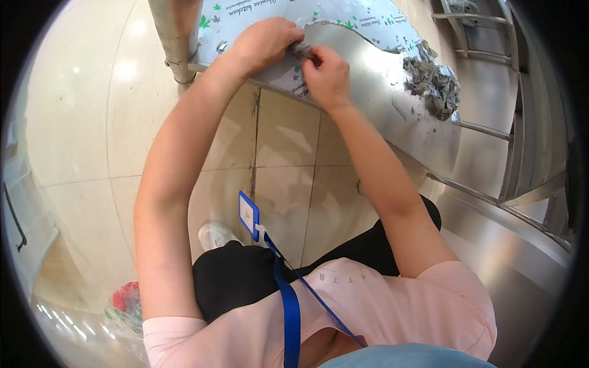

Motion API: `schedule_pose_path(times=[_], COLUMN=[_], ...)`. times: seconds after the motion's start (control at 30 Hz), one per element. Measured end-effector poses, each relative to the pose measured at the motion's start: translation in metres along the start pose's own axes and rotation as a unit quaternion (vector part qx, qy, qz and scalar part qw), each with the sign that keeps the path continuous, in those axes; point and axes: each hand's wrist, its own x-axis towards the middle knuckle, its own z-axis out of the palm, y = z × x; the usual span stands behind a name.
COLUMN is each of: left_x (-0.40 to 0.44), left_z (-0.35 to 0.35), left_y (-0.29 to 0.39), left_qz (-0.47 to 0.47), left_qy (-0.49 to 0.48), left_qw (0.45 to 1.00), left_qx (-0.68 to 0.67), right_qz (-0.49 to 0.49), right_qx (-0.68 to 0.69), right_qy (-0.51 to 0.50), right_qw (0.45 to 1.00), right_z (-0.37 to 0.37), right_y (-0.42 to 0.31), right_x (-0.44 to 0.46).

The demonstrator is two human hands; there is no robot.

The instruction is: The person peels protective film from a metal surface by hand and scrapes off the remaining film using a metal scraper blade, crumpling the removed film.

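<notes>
left of the left hand (267, 43), a metal post (170, 37) stands beside leaf-printed film (239, 13) that runs under the wrist and covers part of a metal sheet (374, 70). judged from the torn edge near the fingertips, the work calls for a close 2-handed pinch and a slow, low, even pull, so the film comes away in 1 strip instead of tatters. the left hand, fingers curled and nearly closed, pinches 1 end of a crumpled gray scrap (300, 50); whether that scrap is joined to the film cannot be told. just to its right, the right hand (329, 76) grips the scrap's other end between thumb and forefinger, the remaining fingers folded in. right of the right hand lies bare metal, then a heap of torn scraps (434, 89), with a metal rack (515, 43) farther out.
</notes>
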Motion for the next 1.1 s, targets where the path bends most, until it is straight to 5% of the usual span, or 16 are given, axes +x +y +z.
schedule_pose_path(times=[0.13,0.17,0.27,0.5,0.6,0.77,0.87,0.97,1.1], left_x=[-0.019,-0.020,-0.021,-0.032,-0.031,-0.031,-0.030,-0.031,-0.030], left_z=[0.003,0.002,0.002,-0.008,-0.008,-0.012,-0.019,-0.013,-0.007], left_y=[0.012,0.012,0.011,0.027,0.023,0.022,0.024,0.019,0.014], left_qz=[-0.002,0.016,0.071,0.005,0.003,-0.035,-0.066,-0.066,-0.042], left_qy=[0.074,0.097,0.143,0.153,0.171,0.129,0.181,0.201,0.188], left_qw=[0.997,0.995,0.987,0.987,0.983,0.990,0.966,0.947,0.948], left_qx=[0.006,-0.001,0.011,-0.043,-0.063,-0.050,-0.170,-0.240,-0.252], right_qz=[0.279,0.384,0.455,0.451,0.373,0.315,0.422,0.468,0.388], right_qx=[0.238,0.251,0.238,0.227,0.142,0.173,0.204,0.155,0.050], right_qy=[0.004,-0.058,-0.205,-0.169,-0.165,-0.199,-0.133,-0.188,-0.237], right_qw=[0.930,0.887,0.833,0.846,0.902,0.912,0.873,0.850,0.889], right_z=[-0.023,-0.024,-0.003,0.027,0.016,0.000,-0.001,0.004,0.019], right_y=[0.000,0.005,0.020,0.010,-0.004,0.012,0.014,0.004,-0.005], right_x=[0.043,0.058,0.087,0.114,0.113,0.107,0.109,0.109,0.117])
